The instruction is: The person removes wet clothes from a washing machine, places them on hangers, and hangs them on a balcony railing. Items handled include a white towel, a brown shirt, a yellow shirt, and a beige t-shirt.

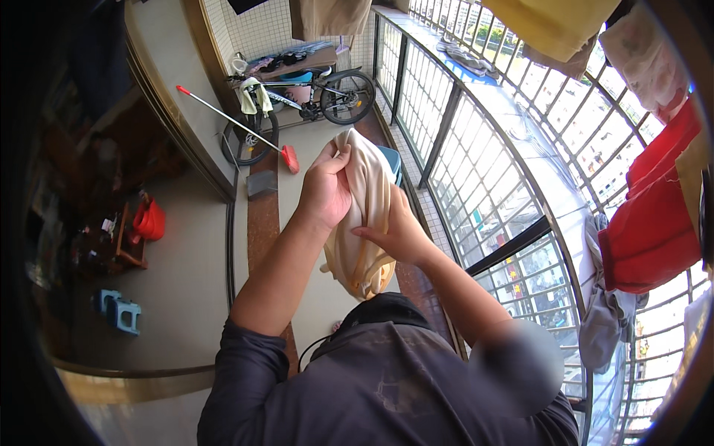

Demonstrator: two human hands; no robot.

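Observation:
A cream-coloured cloth garment [365, 178] hangs in folds before my chest, with yellowish parts at its lower end. My left hand [329, 184] grips its upper left edge, thumb pressed on the fabric near the top. On the other side, my right hand [396, 228] lies against the garment with the thumb across its front; the fingers are mostly hidden behind it. Part of a blue plastic container [390, 161] shows behind the cloth.
Ahead stands a bicycle [304, 97], with a red broom [290, 159] and grey dustpan [262, 184] nearer. Barred windows [474, 184] and hanging red clothing [652, 217] line the right. Through the doorway at left are blue stools [124, 315] and a red bag [149, 220].

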